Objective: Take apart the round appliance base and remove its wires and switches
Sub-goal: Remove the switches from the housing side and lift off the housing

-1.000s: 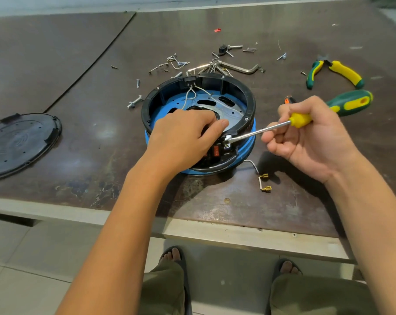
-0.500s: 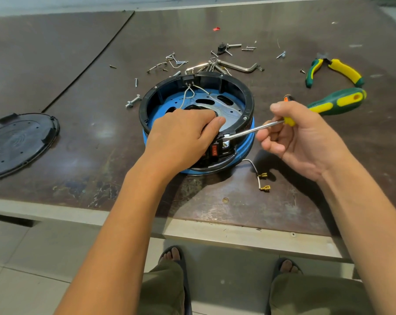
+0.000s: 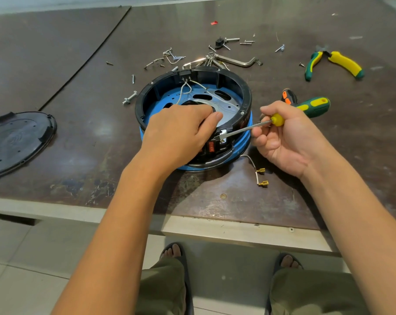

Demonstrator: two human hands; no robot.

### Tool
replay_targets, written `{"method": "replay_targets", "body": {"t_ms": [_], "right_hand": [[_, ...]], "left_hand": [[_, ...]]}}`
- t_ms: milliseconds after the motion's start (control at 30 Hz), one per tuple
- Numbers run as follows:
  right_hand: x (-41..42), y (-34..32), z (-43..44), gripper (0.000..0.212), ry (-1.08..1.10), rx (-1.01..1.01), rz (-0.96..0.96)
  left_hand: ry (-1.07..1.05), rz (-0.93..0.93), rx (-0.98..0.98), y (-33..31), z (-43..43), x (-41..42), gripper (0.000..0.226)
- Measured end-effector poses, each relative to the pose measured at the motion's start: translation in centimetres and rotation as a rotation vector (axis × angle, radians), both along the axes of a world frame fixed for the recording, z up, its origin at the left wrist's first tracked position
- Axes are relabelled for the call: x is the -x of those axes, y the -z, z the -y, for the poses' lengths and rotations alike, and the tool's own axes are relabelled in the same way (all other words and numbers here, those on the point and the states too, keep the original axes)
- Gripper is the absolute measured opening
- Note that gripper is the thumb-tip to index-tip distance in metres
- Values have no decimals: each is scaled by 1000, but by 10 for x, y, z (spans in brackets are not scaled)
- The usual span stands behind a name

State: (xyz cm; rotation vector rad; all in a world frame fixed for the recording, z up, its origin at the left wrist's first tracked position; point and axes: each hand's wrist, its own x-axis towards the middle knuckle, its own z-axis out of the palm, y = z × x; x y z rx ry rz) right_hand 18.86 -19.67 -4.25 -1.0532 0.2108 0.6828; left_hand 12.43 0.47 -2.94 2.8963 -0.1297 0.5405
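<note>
**A:** What are the right fingers doing?

**B:** They curl round the yellow handle of a screwdriver [image 3: 244,129] and grip it. The right hand [image 3: 283,142] sits just right of the base.

**A:** And the blade?

**B:** Its flat tip touches the metal piece beside the orange switch [image 3: 211,147], on the near wall of the base [image 3: 245,94].

**A:** The left hand [image 3: 178,135]?

**B:** Its fingers curl down over the near rim into the base, with the tips hidden. The thumb [image 3: 211,119] lies stretched along the rim, pointing at the blade tip.

**A:** Where is the base?

**B:** On the brown table [image 3: 56,53], close to its near edge. It is a black ring with a blue band below. White wires [image 3: 183,89] run down inside from a small black part on the far wall.

**A:** Anything around it?

**B:** A loose wire [image 3: 252,161] with two brass ends lies just near and right. A second screwdriver [image 3: 312,106] lies beyond the right hand, and pliers [image 3: 344,64] lie far right. Screws [image 3: 130,98] and a bent key [image 3: 237,61] lie beyond the base. A round black cover [image 3: 17,142] lies well apart on the left.
</note>
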Motion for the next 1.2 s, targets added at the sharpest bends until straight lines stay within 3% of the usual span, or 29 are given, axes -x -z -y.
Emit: {"method": "replay_targets", "body": {"t_ms": [333,700,1067,1200], "right_hand": [[-1,-4,3,58,-84,-3,280],[4,-3,4,50,-87,67,385],[8,-2,-1,55,-107,98,412],[7,-2,0,40,-103,117,368]], "left_hand": [[10,-22,2,0,-1,0,46],[6,-32,19,0,-2,0,48],[-4,-25,8,-2,0,1,47],[-1,-33,-6,-2,0,-1,49]]}}
